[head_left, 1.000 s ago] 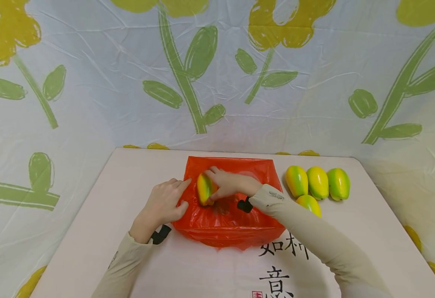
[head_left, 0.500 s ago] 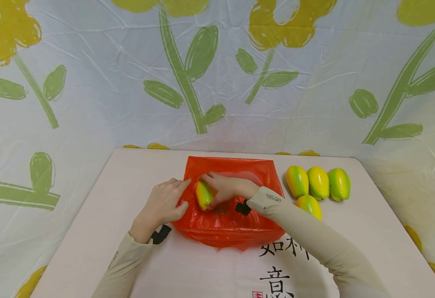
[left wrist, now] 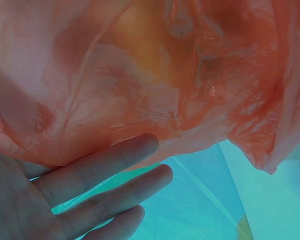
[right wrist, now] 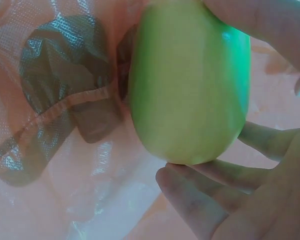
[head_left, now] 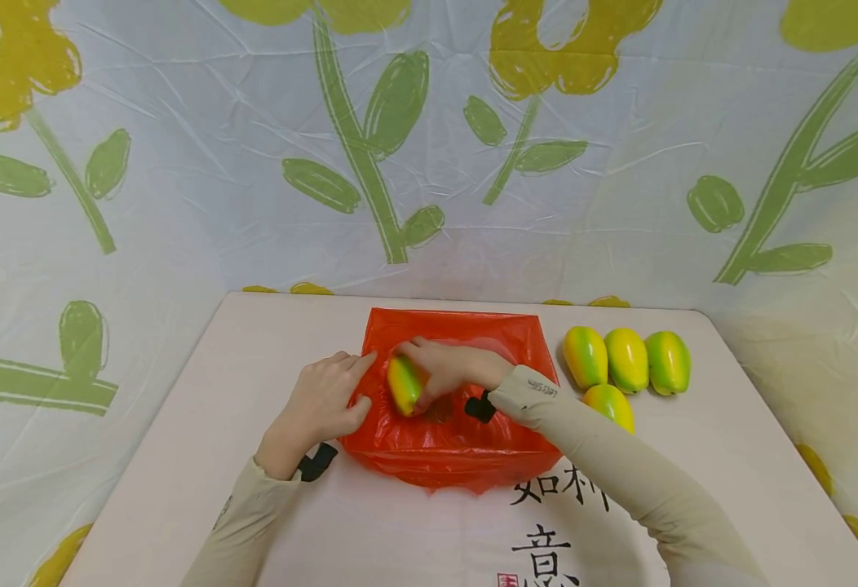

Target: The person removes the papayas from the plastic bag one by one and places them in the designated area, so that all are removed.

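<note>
A red plastic bag [head_left: 458,471] lies spread with its mouth up in the middle of the table. Inside its left part, my right hand [head_left: 447,367] grips a yellow-green papaya [head_left: 403,386] between thumb and fingers. The right wrist view has the papaya [right wrist: 190,82] close up, fingertips at its lower end and the thumb near its top. My left hand [head_left: 326,395] rests along the bag's left side, index finger reaching its edge. From the left wrist, the bag [left wrist: 140,100] hangs over several straight fingers, and a yellowish shape shows faintly through the plastic.
Several more yellow-green papayas [head_left: 627,360] lie together right of the bag. The table [head_left: 737,456] is pale, with black writing [head_left: 541,542] in front of the bag. A flower-print cloth [head_left: 253,204] hangs behind it and along the sides.
The right hand has turned the papaya slightly and brought it a little nearer the person inside the bag, mostly in the first half second. The left hand has stayed in place.
</note>
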A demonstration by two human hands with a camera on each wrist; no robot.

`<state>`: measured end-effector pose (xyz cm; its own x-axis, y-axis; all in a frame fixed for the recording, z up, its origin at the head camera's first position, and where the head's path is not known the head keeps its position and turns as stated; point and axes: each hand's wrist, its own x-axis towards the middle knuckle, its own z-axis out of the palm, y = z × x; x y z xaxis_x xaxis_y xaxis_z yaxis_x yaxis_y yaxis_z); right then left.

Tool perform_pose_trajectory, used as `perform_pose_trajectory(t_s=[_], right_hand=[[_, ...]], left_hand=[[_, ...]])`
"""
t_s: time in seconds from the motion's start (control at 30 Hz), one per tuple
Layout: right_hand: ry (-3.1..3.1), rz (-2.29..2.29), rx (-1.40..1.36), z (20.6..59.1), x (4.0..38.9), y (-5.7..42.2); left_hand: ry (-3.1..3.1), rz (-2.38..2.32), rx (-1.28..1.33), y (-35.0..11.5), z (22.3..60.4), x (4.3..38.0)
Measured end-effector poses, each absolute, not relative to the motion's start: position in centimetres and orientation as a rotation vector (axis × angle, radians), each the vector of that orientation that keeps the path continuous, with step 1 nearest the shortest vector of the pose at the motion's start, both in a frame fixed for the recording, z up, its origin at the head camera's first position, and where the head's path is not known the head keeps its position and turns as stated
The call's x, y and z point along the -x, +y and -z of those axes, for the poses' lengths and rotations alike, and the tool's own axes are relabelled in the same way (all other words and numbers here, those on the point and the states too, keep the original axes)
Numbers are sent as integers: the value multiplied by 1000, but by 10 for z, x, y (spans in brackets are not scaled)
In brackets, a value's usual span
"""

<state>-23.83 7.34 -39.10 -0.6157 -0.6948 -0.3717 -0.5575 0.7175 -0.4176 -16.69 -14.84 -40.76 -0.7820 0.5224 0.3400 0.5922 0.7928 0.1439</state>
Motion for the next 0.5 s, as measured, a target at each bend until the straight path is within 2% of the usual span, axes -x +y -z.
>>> perform_pose_trajectory(t_s=[0.5], right_hand=[[2433,538,993,360,228,93]], left_hand=[[-2696,375,852,-149,409,168]])
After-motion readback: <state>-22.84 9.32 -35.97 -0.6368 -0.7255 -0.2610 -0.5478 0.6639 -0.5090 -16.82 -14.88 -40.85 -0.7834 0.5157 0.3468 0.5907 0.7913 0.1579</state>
